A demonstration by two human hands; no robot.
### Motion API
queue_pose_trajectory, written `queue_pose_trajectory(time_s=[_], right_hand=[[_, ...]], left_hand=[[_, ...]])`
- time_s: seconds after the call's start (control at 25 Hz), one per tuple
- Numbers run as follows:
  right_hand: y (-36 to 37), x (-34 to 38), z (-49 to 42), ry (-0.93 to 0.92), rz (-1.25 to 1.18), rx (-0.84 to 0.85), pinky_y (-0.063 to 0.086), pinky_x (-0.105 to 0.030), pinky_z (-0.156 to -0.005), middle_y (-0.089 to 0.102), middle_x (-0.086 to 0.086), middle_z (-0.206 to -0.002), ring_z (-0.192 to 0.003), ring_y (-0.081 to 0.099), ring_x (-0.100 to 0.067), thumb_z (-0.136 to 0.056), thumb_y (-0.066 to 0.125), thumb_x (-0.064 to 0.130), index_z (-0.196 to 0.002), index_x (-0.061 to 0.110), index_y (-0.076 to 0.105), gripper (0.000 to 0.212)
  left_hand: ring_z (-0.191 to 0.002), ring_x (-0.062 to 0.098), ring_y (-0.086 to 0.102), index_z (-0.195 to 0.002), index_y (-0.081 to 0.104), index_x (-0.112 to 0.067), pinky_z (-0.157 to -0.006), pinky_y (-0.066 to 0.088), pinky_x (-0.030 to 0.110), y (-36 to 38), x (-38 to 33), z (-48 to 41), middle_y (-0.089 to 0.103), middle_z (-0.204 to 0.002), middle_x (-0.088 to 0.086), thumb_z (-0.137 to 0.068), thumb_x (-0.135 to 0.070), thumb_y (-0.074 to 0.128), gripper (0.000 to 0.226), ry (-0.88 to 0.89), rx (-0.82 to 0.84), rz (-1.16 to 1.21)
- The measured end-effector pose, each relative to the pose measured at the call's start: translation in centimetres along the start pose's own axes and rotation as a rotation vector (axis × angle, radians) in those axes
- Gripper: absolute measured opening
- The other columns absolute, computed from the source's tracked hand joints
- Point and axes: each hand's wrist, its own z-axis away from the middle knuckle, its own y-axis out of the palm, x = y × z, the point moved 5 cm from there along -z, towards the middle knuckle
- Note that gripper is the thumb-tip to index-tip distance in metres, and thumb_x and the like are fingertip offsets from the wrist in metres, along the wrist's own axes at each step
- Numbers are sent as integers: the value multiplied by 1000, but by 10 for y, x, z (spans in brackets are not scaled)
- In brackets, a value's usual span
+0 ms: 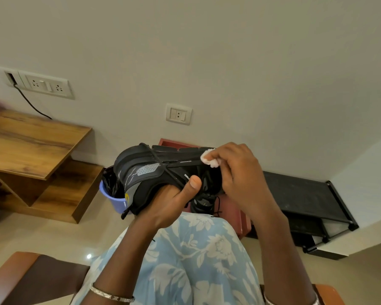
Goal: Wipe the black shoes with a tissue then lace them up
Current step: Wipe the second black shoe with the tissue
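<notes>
One black shoe [154, 172] shows partial lettering [186, 177] "SPA".

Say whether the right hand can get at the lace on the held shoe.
Likely yes: the lace lies bare across the shoe near the right hand, though it pinches a tissue.

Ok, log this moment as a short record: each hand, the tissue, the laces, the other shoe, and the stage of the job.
left hand: holds the black shoe from beneath, thumb on its side
right hand: pinches the tissue
tissue: white wad pressed at the shoe's sole edge
lace: loose, trailing across the held shoe
second shoe: below the hands, partly hidden
behind: purple bin with dark liner
stage: wiping; lacing not yet done
</notes>
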Motion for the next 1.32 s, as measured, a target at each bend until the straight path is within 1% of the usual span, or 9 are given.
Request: queue_pose_trajectory(time_s=[0.16, 0.36, 0.52, 0.64, 0.88, 1.0, 1.08, 1.2, 1.32], right_hand=[[16, 22, -6, -52, -25, 120, 46, -44, -84, 66, 15, -100, -95, 57, -14, -84, 38, 27, -99, 29, 68, 34], [29, 43, -4, -119, -50, 180, 32, -38, -91, 64, 21, -110, -109, 50, -8, -90, 37, 39, -110, 40, 68, 36], [13, 14, -4, 38, 115, 34, 18, -31, -85, 65, 25, -109, -110, 44, -3, -95, 44, 28, -105, 43, 68, 30], [7, 1, -4, 56, 84, -42, 39, -38, -96, 73, 16, -106, -107, 58, -9, -93, 47, 20, -103, 32, 75, 32], [30, 42, 0, -100, -388, 125, 43, -23, -109, 72, 5, -122, -120, 61, -3, -93, 59, 12, -116, 16, 76, 28], [30, 22, -3, -43, -363, 131, 35, -26, -118, 68, 5, -130, -132, 54, -7, -95, 55, -1, -123, 20, 72, 39], [19, 0, -2, 53, -248, 41, 33, -31, -120, 66, 8, -132, -135, 51, -10, -96, 54, -2, -125, 24, 71, 42], [6, -26, 4, 288, -1, -44, 37, -22, -111, 66, -1, -133, -134, 52, -20, -96, 56, 2, -124, 29, 70, 42], [11, -14, 4, 278, 15, -95, 36, -4, -88, 71, 0, -116, -109, 59, -12, -96, 59, 8, -121, 27, 73, 34]], left_hand=[[-92, -19, 54, -102, 49, -43, -81, 35, -4, 8, 0, -2, 55, -97, -23, -55, -105, 19, 83, 52, 11, 6], [-102, -17, 54, -106, 50, -39, -87, 35, -2, 6, 2, -2, 56, -102, -23, -63, -101, 20, 82, 83, 6, 14], [-103, -35, 40, -118, 39, -49, -86, 29, -8, 4, 5, -2, 47, -115, -32, -57, -104, 18, 85, 52, 9, 19], [-93, -35, 44, -108, 42, -52, -80, 31, -9, 4, 4, -2, 50, -104, -30, -50, -107, 17, 83, 5, 17, 12], [-100, -2, 57, -105, 55, -39, -94, 41, 16, 6, 7, -3, 59, -92, -17, -57, -105, 12, 92, 16, 36, -68], [-102, -16, 52, -111, 54, -44, -92, 33, 2, 4, 4, 0, 56, -101, -28, -60, -103, 12, 88, 40, 28, -76], [-82, -26, 49, -92, 51, -45, -78, 31, -5, -1, 4, 1, 56, -80, -32, -55, -104, 12, 80, 0, -4, -75], [-61, -14, 49, -69, 46, -27, -66, 36, 3, -4, 8, -1, 49, -61, -16, -47, -107, 12, 90, -76, -23, -72], [-85, -18, 56, -82, 60, -21, -74, 40, 13, 0, 9, -2, 59, -74, -2, -47, -107, 13, 105, -67, -9, -45]])
